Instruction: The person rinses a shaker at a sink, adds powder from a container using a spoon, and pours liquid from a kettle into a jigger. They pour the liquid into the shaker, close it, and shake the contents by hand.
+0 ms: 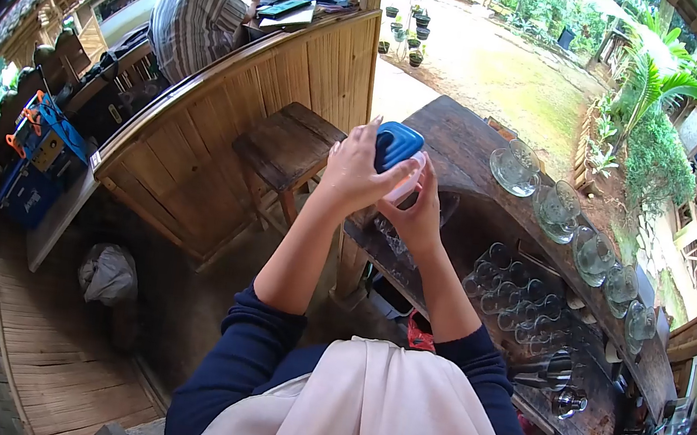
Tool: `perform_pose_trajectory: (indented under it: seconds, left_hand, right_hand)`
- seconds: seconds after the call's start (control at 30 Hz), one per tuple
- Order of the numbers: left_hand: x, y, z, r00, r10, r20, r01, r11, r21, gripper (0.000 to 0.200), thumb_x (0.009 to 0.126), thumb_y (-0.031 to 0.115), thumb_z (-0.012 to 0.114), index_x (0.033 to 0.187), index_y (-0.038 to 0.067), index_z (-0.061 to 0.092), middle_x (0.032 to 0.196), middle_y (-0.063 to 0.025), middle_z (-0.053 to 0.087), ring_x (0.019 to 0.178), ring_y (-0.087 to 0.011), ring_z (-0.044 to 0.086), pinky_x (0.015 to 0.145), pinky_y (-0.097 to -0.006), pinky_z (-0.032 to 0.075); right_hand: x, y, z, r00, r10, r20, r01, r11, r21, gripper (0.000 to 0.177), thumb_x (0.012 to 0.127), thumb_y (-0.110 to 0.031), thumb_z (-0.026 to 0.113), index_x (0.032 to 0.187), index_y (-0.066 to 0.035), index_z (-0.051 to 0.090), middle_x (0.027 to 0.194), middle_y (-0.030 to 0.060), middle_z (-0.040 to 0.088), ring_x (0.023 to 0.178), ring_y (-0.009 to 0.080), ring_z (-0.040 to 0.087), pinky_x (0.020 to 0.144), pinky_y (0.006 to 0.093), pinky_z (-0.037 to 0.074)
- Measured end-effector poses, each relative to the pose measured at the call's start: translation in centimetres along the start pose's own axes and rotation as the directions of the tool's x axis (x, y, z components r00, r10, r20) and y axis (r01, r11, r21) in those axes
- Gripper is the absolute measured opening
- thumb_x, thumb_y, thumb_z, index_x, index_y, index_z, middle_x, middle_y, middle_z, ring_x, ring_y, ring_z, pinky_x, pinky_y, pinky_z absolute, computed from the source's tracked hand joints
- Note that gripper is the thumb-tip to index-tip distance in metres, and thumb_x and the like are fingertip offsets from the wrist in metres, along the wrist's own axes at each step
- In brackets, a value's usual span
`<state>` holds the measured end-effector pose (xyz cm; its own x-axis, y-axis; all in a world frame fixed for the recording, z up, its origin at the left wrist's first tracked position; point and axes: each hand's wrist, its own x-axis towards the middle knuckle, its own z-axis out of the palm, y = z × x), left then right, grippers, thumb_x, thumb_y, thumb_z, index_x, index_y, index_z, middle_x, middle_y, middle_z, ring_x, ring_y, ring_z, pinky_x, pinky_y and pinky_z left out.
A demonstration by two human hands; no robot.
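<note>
Blue lid (397,143) still capped the tub (409,189), left hand (352,174) clasping the lid, right hand (420,220) gripping the tub over the desk (463,149).

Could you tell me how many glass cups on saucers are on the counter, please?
5 cups in a row along the counter edge: first, second, third, fourth, fifth; others may be hidden.

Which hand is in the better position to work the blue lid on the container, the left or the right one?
Probably the left. The left hand lies on the blue lid, fingers over its edge; the right hand holds the pale container from below and seems to steady it.
</note>
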<state>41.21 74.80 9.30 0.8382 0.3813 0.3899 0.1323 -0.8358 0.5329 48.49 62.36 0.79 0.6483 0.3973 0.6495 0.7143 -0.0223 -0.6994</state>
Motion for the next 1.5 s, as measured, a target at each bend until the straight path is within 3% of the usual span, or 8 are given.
perform_pose_trajectory:
  seconds: [0.1, 0.27, 0.47, 0.83, 1.1, 1.3, 1.37, 1.5]
  left_hand:
    - [-0.7, -2.3, -0.3, 0.998, -0.022, 0.065, 0.065, 0.620, -0.782, 0.061, 0.087, 0.025, 0.065, 0.138, 0.009, 0.037, 0.120, -0.0121, 0.051, 0.101, -0.0133, 0.053, 0.085, -0.0257, 0.045]
    - [-3.0, -4.8, -0.4, 0.961, -0.262, -0.089, 0.038, 0.443, -0.896, 0.056, 0.090, 0.033, 0.060, 0.137, 0.012, 0.037, 0.111, -0.0066, 0.055, 0.095, -0.0125, 0.056, 0.083, -0.0263, 0.047]
    - [-7.0, -6.6, 3.8, 0.845, -0.154, 0.513, 0.473, -0.234, -0.850, 0.060, 0.090, 0.055, 0.046, 0.134, 0.015, 0.040, 0.125, -0.0106, 0.052, 0.107, -0.0207, 0.056, 0.084, -0.0438, 0.051]
    - [-10.3, -5.5, 7.9, 0.795, 0.184, 0.578, 0.561, -0.587, -0.584, 0.077, 0.087, 0.071, 0.021, 0.139, 0.015, 0.034, 0.131, -0.0144, 0.049, 0.108, -0.0323, 0.057, 0.083, -0.0486, 0.052]
    - [-10.9, -6.8, 10.1, 0.834, 0.307, 0.459, 0.526, -0.694, -0.491, 0.083, 0.084, 0.073, 0.029, 0.141, 0.013, 0.032, 0.128, -0.0252, 0.047, 0.100, -0.0359, 0.059, 0.082, -0.0448, 0.052]
    - [-12.4, -8.0, 9.1, 0.742, 0.198, 0.640, 0.544, -0.735, -0.404, 0.078, 0.085, 0.069, 0.027, 0.137, 0.012, 0.037, 0.125, -0.0235, 0.048, 0.089, -0.0301, 0.056, 0.081, -0.0410, 0.050]
    - [-13.1, -9.0, 9.3, 0.729, 0.186, 0.659, 0.547, -0.737, -0.397, 0.077, 0.086, 0.066, 0.021, 0.134, 0.009, 0.039, 0.124, -0.0220, 0.049, 0.091, -0.0315, 0.054, 0.083, -0.0421, 0.048]
    - [-14.3, -10.5, 9.8, 0.701, 0.179, 0.690, 0.576, -0.713, -0.400, 0.075, 0.086, 0.066, 0.020, 0.133, 0.011, 0.041, 0.122, -0.0179, 0.051, 0.092, -0.0327, 0.054, 0.082, -0.0446, 0.048]
  right_hand:
    - [-0.9, -1.1, -0.9, 1.000, 0.001, 0.023, -0.001, 1.000, 0.002, 0.103, 0.060, -0.025, 0.086, 0.139, 0.001, 0.025, 0.126, 0.0251, 0.047, 0.118, 0.0366, 0.049, 0.097, 0.0421, 0.041]
    - [-1.8, -2.5, -2.8, 0.994, 0.065, 0.088, -0.071, 0.995, 0.071, 0.103, 0.060, -0.021, 0.086, 0.141, 0.000, 0.024, 0.126, 0.0217, 0.049, 0.118, 0.0305, 0.050, 0.097, 0.0403, 0.041]
    - [-2.1, -4.4, -3.2, 0.992, 0.008, 0.127, -0.045, 0.955, 0.293, 0.101, 0.062, -0.018, 0.085, 0.141, -0.002, 0.024, 0.127, 0.0185, 0.049, 0.121, 0.0265, 0.049, 0.101, 0.0388, 0.039]
    - [-4.0, -3.8, -2.0, 0.978, 0.029, 0.205, -0.113, 0.906, 0.408, 0.101, 0.063, -0.014, 0.085, 0.141, -0.001, 0.022, 0.129, 0.0196, 0.047, 0.120, 0.0274, 0.049, 0.101, 0.0383, 0.039]
    - [-5.5, -2.1, -1.9, 0.985, -0.004, 0.174, -0.036, 0.972, 0.231, 0.106, 0.059, -0.018, 0.087, 0.141, -0.002, 0.022, 0.127, 0.0174, 0.049, 0.113, 0.0280, 0.055, 0.096, 0.0359, 0.043]
    - [-5.7, 2.9, -4.6, 0.889, 0.345, 0.303, -0.429, 0.859, 0.281, 0.050, 0.080, -0.012, 0.068, 0.126, -0.005, 0.050, 0.115, 0.0129, 0.054, 0.098, 0.0230, 0.060, 0.082, 0.0319, 0.049]
    - [-5.3, 4.3, -4.9, 0.878, 0.424, 0.225, -0.374, 0.898, -0.234, 0.026, 0.084, -0.006, 0.056, 0.109, -0.008, 0.063, 0.104, 0.0131, 0.055, 0.090, 0.0247, 0.061, 0.077, 0.0342, 0.050]
    - [-5.7, 7.1, -4.1, 0.925, 0.297, 0.237, -0.189, 0.901, -0.391, 0.029, 0.080, -0.003, 0.055, 0.103, -0.016, 0.068, 0.099, 0.0144, 0.055, 0.085, 0.0295, 0.060, 0.077, 0.0359, 0.050]
